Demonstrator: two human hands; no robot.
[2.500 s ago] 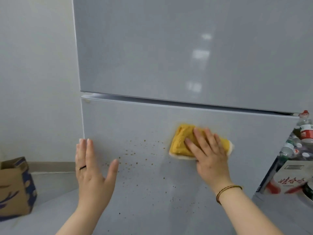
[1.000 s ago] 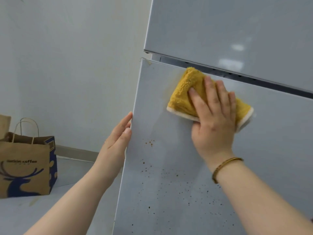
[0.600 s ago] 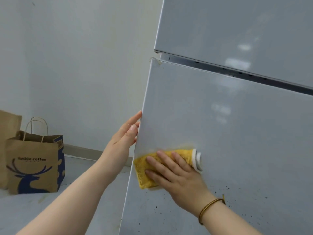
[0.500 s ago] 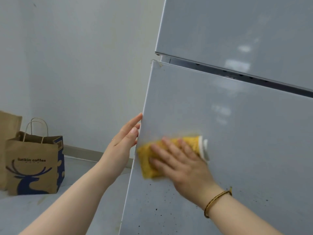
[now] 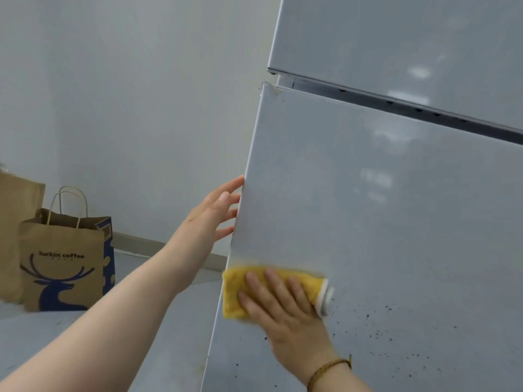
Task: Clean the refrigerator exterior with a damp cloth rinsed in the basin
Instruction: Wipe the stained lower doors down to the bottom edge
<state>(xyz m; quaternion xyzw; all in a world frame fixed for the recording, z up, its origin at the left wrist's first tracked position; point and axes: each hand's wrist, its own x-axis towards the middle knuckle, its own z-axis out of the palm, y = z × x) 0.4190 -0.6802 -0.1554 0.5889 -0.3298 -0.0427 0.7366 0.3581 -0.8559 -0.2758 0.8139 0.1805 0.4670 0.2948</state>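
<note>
Here the right hand (image 5: 285,315) presses the yellow cloth (image 5: 235,290) flat, fingers straight, against the refrigerator's lower door (image 5: 368,207) at its left edge. The left hand (image 5: 209,219), fingers extended, touches that door's edge higher up. Dark specks (image 5: 379,332) dot the door's lower part.

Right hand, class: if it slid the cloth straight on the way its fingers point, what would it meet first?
The right hand would probably meet the left hand at the lower door's left edge, just above the cloth; depth is unclear.
</note>
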